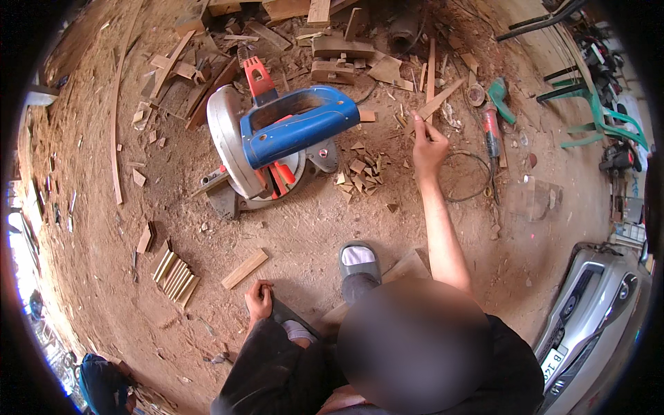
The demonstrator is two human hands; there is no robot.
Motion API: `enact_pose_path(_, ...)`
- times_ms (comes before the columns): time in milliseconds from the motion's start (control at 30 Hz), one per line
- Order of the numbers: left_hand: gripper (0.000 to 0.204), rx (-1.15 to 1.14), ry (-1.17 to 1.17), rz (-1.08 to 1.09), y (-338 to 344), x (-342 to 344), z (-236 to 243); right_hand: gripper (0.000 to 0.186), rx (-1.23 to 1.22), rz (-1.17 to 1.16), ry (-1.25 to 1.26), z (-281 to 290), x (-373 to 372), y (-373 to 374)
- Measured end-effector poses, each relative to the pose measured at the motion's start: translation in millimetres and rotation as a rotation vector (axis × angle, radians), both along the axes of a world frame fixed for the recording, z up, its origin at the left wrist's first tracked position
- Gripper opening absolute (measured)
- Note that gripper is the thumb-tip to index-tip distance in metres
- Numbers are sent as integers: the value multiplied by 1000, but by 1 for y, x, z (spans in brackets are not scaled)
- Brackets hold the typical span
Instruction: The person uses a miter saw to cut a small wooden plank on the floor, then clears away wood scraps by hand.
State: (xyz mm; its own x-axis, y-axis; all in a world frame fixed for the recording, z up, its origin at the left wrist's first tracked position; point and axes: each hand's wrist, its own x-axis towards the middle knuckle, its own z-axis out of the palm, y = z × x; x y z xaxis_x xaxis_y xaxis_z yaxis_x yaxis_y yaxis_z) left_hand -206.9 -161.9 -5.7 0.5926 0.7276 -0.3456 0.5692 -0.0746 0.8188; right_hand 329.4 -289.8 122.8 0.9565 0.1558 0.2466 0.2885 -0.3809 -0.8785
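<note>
My right hand (430, 146) is stretched forward, its fingers closed at the near end of a thin wooden strip (443, 99). Low at the left, beside my foot, is my left hand (259, 300) with curled fingers; whatever they may hold is hidden. Ahead of me stands a miter saw (228, 131) with a blue handle (304, 124) and a silver blade guard. Small wooden offcuts (360, 173) lie in a pile between the saw and my right forearm. A flat wooden block (245, 268) rests on the ground just beyond my left hand.
A row of wooden strips (176, 278) lies at the left. Scrap wood (339, 48) is heaped at the back. A red-and-grey power tool (490, 131) with its cord lies at the right, near a green chair (595, 114). A silver car bumper (584, 311) borders the lower right.
</note>
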Motion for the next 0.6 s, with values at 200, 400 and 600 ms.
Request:
enact_pose_path(200, 15, 3, -17, -6, 0, -1, -2, 25, -10, 50, -81, -2, 14, -4)
enact_pose_path(400, 15, 16, -12, -3, -1, 5, 5, 29, -70, -31, -114, -22, 8, -12)
enact_pose_path(600, 15, -1, -8, 6, -1, 1, 0, 32, -3, -29, -121, -32, 3, -12)
